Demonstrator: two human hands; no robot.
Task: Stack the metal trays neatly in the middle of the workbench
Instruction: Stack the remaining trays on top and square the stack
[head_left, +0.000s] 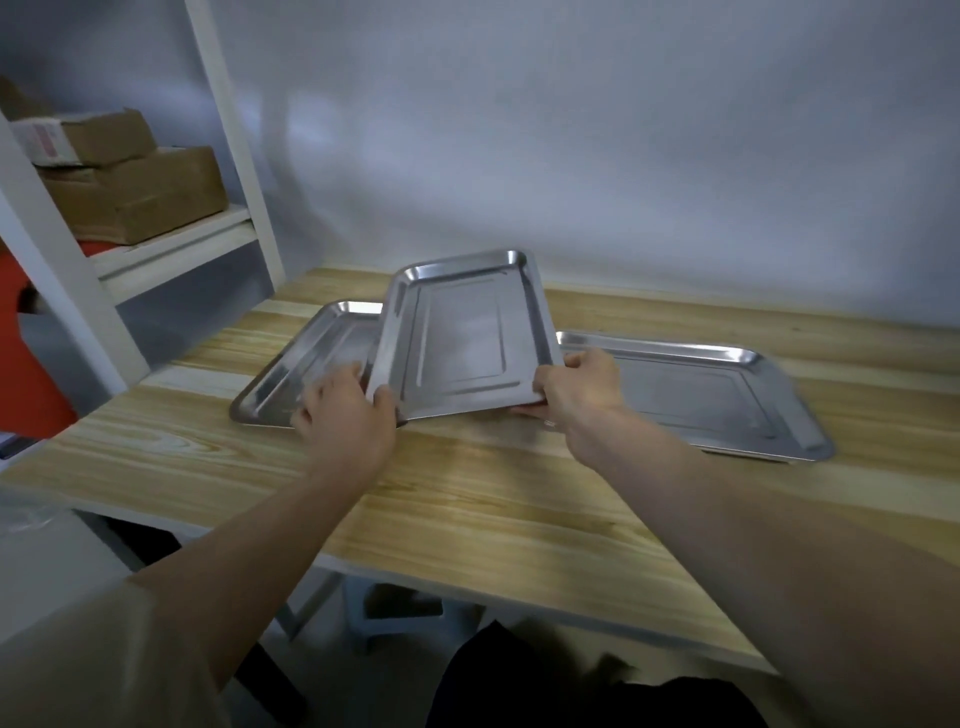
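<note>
Holds a tilted tray (457, 338) over the wooden workbench (467, 499), far edge raised. Grips its near left corner with the left hand (345, 413), its near right corner with the right hand (579, 389). Left of it, partly hidden behind it, a second tray (306, 364) lying flat; right of it, a larger tray (701, 400), also flat. Far left of it, cardboard boxes (135, 192) on a white shelf (171, 249).

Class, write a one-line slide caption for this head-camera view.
Left hand and right hand hold the middle tray tilted over the workbench, between the flat left tray and right tray.
</note>
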